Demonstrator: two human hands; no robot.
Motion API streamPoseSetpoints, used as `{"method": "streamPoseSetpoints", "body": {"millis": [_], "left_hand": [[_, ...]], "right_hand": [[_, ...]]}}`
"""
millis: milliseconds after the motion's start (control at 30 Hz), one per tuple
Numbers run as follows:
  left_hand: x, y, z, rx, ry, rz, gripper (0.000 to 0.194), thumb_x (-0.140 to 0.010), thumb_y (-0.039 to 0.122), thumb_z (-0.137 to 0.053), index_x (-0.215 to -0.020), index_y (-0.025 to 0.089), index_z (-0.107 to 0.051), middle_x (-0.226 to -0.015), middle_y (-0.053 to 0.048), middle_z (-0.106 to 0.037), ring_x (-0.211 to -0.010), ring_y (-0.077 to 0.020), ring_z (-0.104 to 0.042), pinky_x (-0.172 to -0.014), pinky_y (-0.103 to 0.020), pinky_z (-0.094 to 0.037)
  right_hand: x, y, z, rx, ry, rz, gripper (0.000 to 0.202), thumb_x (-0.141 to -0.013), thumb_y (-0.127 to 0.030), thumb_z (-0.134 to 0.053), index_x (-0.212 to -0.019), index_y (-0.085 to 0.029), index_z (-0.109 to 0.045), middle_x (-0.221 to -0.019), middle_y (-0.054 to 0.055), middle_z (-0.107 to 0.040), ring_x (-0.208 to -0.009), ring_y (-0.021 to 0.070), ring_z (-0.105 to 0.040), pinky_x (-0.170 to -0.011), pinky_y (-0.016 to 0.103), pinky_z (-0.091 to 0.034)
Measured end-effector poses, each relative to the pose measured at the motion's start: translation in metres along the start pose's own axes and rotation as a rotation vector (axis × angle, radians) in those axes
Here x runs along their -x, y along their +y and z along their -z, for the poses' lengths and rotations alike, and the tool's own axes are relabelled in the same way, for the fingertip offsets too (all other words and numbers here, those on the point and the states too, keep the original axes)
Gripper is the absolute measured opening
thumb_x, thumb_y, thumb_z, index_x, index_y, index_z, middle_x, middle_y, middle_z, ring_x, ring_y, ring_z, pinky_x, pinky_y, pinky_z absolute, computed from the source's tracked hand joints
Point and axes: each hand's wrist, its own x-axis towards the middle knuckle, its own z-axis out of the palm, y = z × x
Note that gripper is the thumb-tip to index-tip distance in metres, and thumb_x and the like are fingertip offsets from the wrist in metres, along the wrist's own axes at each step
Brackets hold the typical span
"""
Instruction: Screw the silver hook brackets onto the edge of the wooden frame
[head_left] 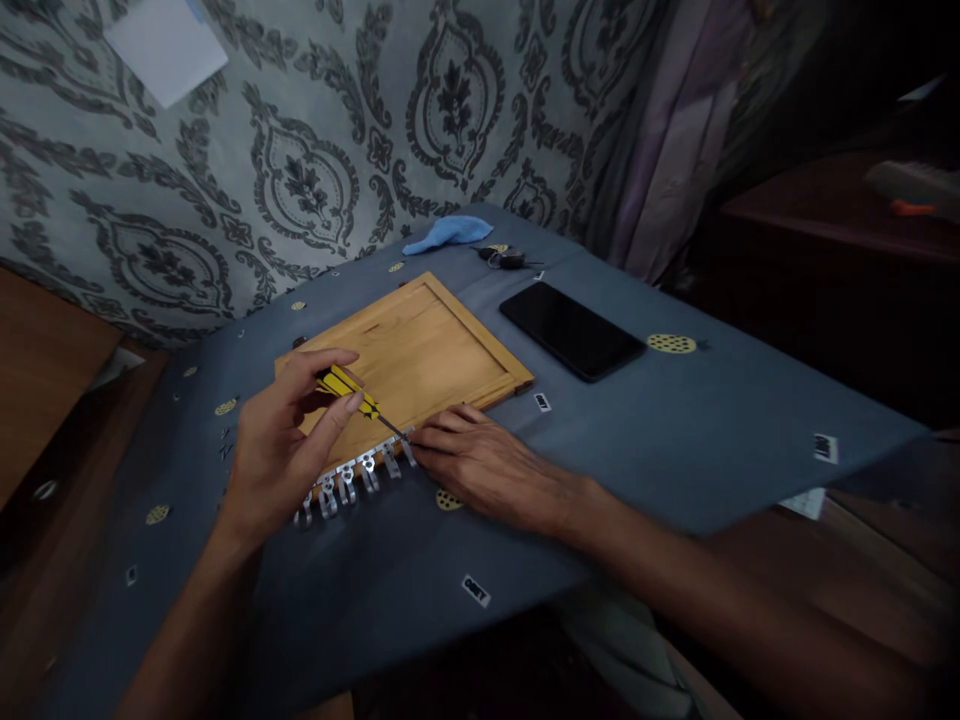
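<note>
A blue cloth [675, 430] with small yellow dots covered the table, and a wall with big dark swirls stood behind it. In the middle of the cloth lay a flat wooden board [420, 350] with a raised rim. All other places are told from this board.

Just right of the board lay a black phone [571, 328], face up, close but not touching. Behind the board, near the wall, sat a crumpled blue rag [448, 233] and a small bunch of keys [504, 257]. Far right of the board the cloth ended at the table's edge, and the room past it was dark. The cloth in front of the board was mostly bare, with only little tags on it.

A row of small silver hooks [352, 480] ran along the board's front edge.

The left hand [281, 450] was curled, with thumb and fingers pinching a yellow and black screwdriver [352, 393]. Its thin tip pointed down at the right end of the hook row. The right hand [487, 462] lay flat and low, fingers close together, with its fingertips pressing on that same end of the row at the board's front edge.
</note>
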Motion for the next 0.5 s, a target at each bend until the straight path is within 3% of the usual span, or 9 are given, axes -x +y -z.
{"method": "streamPoseSetpoints", "body": {"millis": [500], "left_hand": [[-0.0006, -0.0016, -0.0004, -0.049, -0.108, -0.033, 0.026, -0.094, 0.024, -0.068, -0.120, 0.023, -0.068, -0.108, -0.004, -0.073, -0.088, -0.0146, -0.072, -0.080, -0.025, -0.062]], "right_hand": [[0.0001, 0.0005, 0.0001, -0.011, -0.009, -0.006, 0.026, -0.104, -0.017, -0.053, -0.127, -0.013, -0.065, -0.123, 0.011, -0.072, -0.112, 0.0269, -0.057, -0.095, 0.041, -0.039]]}}
